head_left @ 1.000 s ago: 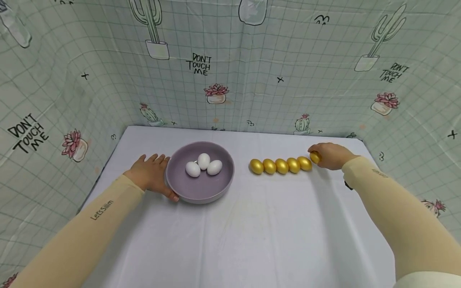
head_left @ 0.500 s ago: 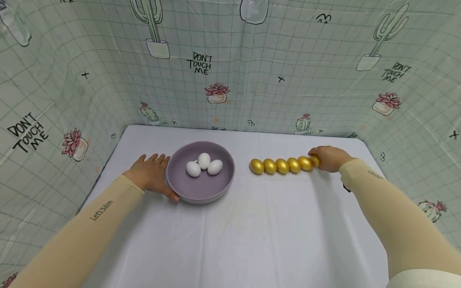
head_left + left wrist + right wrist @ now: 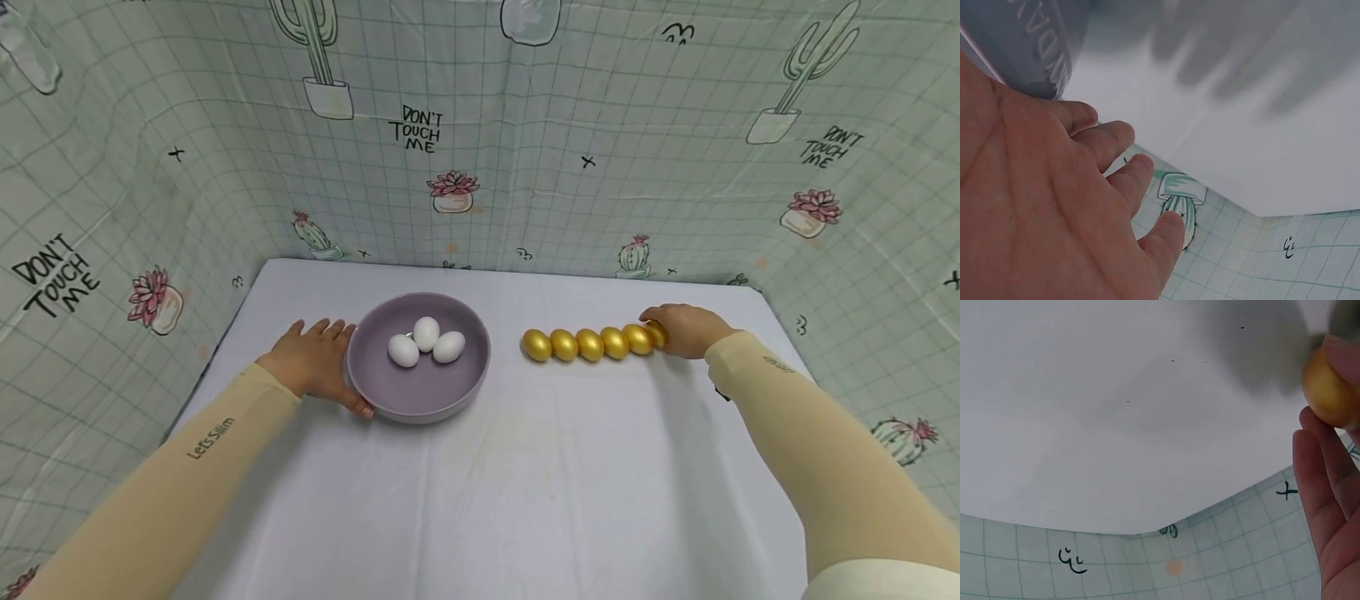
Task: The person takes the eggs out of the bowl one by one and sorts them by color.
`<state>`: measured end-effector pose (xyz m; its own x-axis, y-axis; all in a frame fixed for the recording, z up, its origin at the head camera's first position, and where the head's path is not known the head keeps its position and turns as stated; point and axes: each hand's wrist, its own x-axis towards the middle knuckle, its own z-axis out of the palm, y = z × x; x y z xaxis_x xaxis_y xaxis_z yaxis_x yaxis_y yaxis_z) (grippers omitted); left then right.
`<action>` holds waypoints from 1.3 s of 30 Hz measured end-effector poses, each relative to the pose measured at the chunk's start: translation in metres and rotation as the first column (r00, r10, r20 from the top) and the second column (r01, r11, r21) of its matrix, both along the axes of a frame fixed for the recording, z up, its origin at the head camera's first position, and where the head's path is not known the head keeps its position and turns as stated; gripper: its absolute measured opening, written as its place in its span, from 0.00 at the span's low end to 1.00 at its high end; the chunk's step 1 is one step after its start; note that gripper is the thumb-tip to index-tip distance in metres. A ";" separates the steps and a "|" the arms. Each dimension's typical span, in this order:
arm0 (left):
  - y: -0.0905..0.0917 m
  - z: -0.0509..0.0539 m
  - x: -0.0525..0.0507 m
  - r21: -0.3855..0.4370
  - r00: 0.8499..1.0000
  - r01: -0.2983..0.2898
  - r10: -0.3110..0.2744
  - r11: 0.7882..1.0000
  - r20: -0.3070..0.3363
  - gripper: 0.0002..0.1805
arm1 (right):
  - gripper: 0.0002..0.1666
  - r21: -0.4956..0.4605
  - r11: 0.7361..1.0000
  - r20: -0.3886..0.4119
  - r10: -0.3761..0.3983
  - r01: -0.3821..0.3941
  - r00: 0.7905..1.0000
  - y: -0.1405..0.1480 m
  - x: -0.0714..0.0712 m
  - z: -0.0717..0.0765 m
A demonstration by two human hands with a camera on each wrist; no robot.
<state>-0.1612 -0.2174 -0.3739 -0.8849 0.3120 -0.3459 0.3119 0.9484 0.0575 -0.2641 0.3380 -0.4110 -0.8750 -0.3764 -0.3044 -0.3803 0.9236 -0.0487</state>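
My right hand pinches a gold egg between thumb and fingers at the right end of a row of gold eggs. In the right wrist view that gold egg shows at the right edge, held by the hand. My left hand lies with spread fingers against the left side of a purple bowl, its thumb along the near rim. Three white eggs sit together in the bowl. The left wrist view shows the palm beside the bowl's wall.
A white cloth covers the table. Behind and along both sides hangs a pale green gridded cloth with cactus drawings and lettering.
My right hand has moved slightly left with its gold egg, closing the small gap to the row. The left hand, bowl and white eggs stay as they were.
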 end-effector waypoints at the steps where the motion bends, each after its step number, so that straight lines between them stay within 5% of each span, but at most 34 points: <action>1: 0.000 0.000 0.000 0.000 1.000 -0.001 0.001 1.000 0.000 0.77 | 0.32 0.004 1.000 0.000 0.000 0.000 1.000 0.000 0.000 0.001; 13: 0.000 0.002 0.001 -0.005 1.000 0.007 -0.007 1.000 -0.001 0.77 | 0.35 0.026 0.999 0.029 -0.040 0.039 0.999 0.000 0.003 0.008; 26: 0.000 0.004 0.001 -0.004 1.000 0.005 -0.005 1.000 -0.003 0.77 | 0.38 -0.022 0.999 -0.041 0.027 -0.028 0.999 -0.011 0.011 0.047; 33: 0.000 0.005 0.001 -0.007 1.000 0.013 -0.013 1.000 -0.006 0.78 | 0.37 -0.055 0.990 -0.073 0.128 -0.132 0.989 -0.050 0.019 0.065; 39: 0.001 0.005 0.000 -0.003 1.000 0.015 -0.015 1.000 -0.002 0.78 | 0.37 -0.076 0.953 -0.134 0.281 -0.292 0.950 -0.094 0.028 0.076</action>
